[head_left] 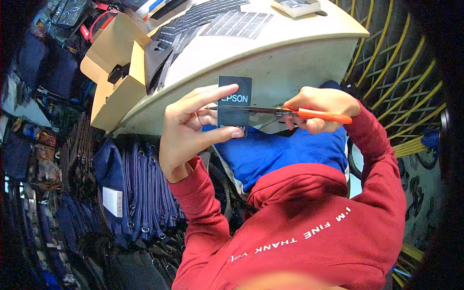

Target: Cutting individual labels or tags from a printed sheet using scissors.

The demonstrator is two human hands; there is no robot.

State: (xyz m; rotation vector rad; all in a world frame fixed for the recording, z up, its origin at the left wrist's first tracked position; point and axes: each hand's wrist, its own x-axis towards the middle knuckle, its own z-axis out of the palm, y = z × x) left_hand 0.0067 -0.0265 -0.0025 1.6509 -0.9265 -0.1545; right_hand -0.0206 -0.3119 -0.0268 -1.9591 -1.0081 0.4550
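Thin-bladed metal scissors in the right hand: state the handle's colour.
The scissors' handle is bright orange, seen best in the head view.

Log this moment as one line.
left hand: holds black rectangular white-printed card | right hand: holds orange-handled metal scissors | blades: across card

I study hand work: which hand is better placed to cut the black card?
Probably the right hand: it grips the orange-handled scissors, which lie across the black card. The left hand holds that card.
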